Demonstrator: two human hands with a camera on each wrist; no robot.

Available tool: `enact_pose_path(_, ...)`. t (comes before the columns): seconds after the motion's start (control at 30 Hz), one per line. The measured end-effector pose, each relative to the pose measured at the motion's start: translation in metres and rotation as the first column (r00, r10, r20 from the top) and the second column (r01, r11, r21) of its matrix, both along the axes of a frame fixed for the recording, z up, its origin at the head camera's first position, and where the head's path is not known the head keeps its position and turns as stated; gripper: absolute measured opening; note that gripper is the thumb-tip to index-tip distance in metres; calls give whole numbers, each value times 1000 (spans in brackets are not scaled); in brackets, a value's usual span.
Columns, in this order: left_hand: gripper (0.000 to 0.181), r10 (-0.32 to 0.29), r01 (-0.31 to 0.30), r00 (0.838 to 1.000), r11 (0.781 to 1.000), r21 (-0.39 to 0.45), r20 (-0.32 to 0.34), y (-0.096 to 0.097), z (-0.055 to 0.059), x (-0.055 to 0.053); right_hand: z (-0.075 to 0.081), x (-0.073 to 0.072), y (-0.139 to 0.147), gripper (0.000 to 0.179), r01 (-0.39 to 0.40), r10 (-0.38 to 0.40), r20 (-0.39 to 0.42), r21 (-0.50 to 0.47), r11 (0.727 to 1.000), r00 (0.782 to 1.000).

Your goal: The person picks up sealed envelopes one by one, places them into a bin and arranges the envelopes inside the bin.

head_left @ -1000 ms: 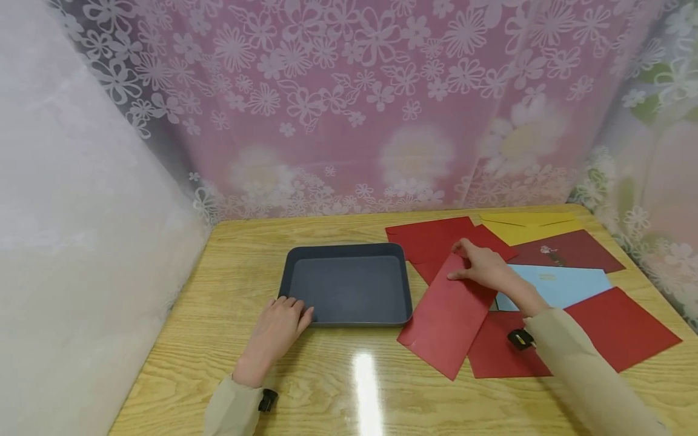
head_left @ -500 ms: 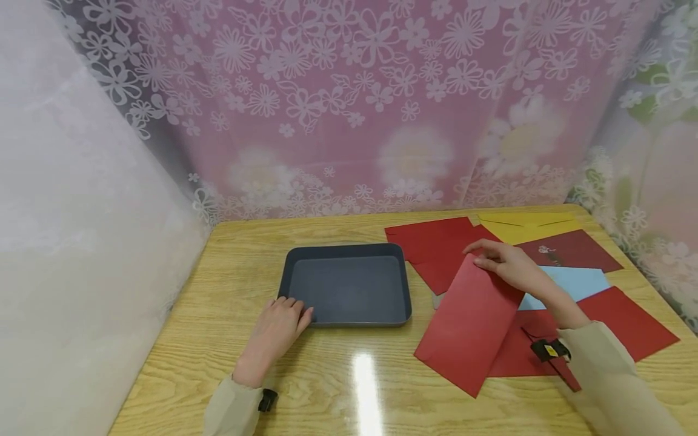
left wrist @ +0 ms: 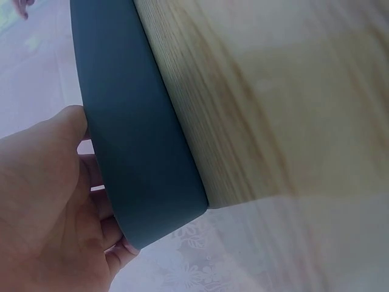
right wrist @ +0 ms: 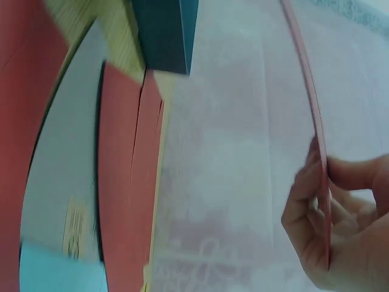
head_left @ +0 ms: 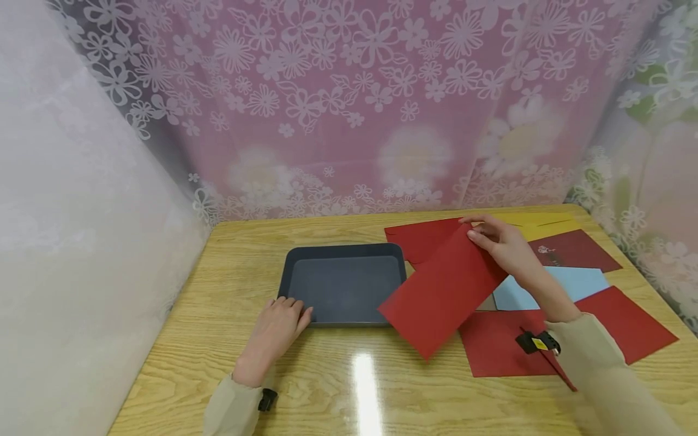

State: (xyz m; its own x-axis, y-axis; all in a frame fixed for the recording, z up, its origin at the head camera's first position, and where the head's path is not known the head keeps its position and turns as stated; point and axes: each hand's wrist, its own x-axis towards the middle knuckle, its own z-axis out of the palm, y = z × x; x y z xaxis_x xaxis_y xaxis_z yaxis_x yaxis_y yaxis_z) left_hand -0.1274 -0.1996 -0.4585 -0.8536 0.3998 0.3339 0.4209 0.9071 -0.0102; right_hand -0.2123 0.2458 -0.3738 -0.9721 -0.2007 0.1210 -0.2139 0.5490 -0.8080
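Observation:
A dark grey rectangular tray lies left of centre on the table. My left hand holds the tray's near left corner, its fingers over the rim; the left wrist view shows this hand against the tray's outer wall. My right hand pinches a red envelope by its upper end. The envelope is lifted and tilted, its lower left corner overlapping the tray's right edge from this viewpoint. Seen edge-on in the right wrist view, the envelope passes between thumb and fingers.
Several envelopes overlap on the right of the wooden table: red ones, a light blue one, a maroon one and a yellow one. A grey one shows in the right wrist view. Floral curtains stand behind.
My right hand first drew the red envelope rightward, then raised it and swung its lower end left toward the tray. My left hand and the tray have stayed put.

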Motion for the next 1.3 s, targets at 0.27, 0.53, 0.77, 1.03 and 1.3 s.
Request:
enact_pose_path(0.27,37,14,-14,1000,1000,3,22,2,1,-1,-5,-4,-46,36,77,-104,-89,-264,961,991)
enact_pose_path(0.53,36,10,-10,1000,1000,9,14,2,1,-2,-15,-8,-90,38,56,-74,-56,-272,961,996)
enact_pose_path(0.77,34,0,0,1000,1000,-5,-29,1,-1,-3,-30,-12,-116,34,45,-59,-37,-294,955,998)
enact_pose_path(1.03,36,-3,3,999,1000,-9,-41,-1,-2,-1,-44,-8,-134,36,-22,21,-6,-256,967,1000)
enact_pose_path(1.3,38,17,-17,1000,1000,-9,-12,-1,-2,-2,-56,-7,-138,37,-112,113,16,-40,993,993)
